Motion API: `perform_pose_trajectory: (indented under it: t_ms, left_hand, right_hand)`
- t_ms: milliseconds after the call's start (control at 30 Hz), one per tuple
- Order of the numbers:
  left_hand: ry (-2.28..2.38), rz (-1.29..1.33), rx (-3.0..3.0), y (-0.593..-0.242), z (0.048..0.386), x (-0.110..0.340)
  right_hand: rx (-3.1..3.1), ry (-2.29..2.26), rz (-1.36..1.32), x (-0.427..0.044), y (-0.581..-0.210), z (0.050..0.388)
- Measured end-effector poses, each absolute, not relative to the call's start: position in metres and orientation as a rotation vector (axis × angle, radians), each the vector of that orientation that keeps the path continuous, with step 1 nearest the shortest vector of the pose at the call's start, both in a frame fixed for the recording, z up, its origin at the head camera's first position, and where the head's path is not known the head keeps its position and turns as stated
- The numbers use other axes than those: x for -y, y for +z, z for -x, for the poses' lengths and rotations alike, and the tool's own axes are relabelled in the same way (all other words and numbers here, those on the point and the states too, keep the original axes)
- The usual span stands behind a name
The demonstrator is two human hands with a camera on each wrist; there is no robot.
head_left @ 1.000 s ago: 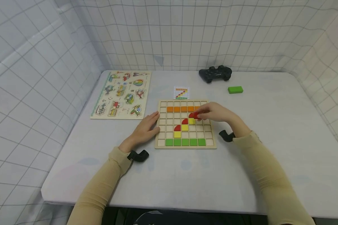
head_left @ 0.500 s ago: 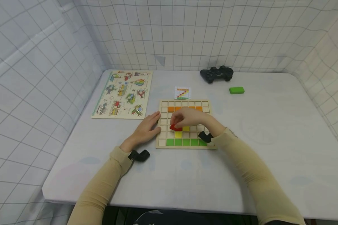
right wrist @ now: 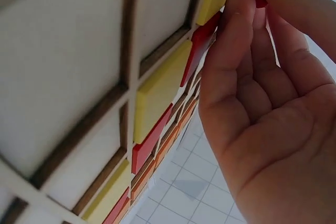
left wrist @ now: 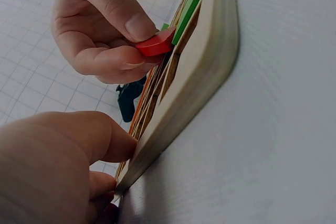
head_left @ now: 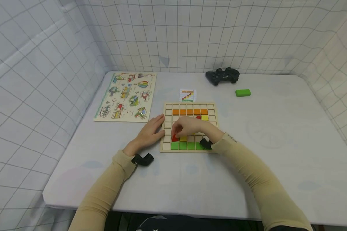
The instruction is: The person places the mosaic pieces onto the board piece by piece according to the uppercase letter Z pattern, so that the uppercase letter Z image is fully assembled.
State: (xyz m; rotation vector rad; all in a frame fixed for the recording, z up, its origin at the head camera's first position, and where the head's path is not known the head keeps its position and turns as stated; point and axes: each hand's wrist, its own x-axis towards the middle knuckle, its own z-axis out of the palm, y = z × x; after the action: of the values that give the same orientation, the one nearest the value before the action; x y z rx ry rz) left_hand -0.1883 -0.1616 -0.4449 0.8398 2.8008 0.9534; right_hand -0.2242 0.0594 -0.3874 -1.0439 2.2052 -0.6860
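Note:
My right hand [head_left: 186, 126] hovers over the lower left of a wooden grid board [head_left: 166, 150]. Its thumb and fingertips pinch a red quarter-round tile [left wrist: 156, 44], tilted at the board just left of the lowest yellow tile [head_left: 183, 139]. My left hand [head_left: 149, 132] rests with extended fingers against the board's left edge; its thumb touches the frame. Green tiles [head_left: 183, 146] fill part of the bottom row, and orange tiles [head_left: 190, 112] lie near the top. Yellow tiles [right wrist: 163, 90] and red tiles [right wrist: 152, 139] climb diagonally between, partly hidden by my right hand.
A small pattern card [head_left: 187, 95] lies just beyond the board. To the left is a picture puzzle board [head_left: 127, 96]. A black game controller [head_left: 222, 76] and a green block [head_left: 243, 92] lie at the back right. Gridded cloth [head_left: 188, 35] walls the table.
My right hand has moved from the board's upper right down to its lower left, carrying the red tile. My left hand has stayed at the board's left edge.

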Motion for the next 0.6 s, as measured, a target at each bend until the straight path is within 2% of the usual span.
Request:
perform_pose_trajectory:
  t_ms: [600]
  left_hand:
    - [0.953,-0.86,-2.805,-0.4442,0.1886,0.161]
  right_hand:
    - [-2.259,-0.668,1.051,-0.0607,-0.3903,0.2206]
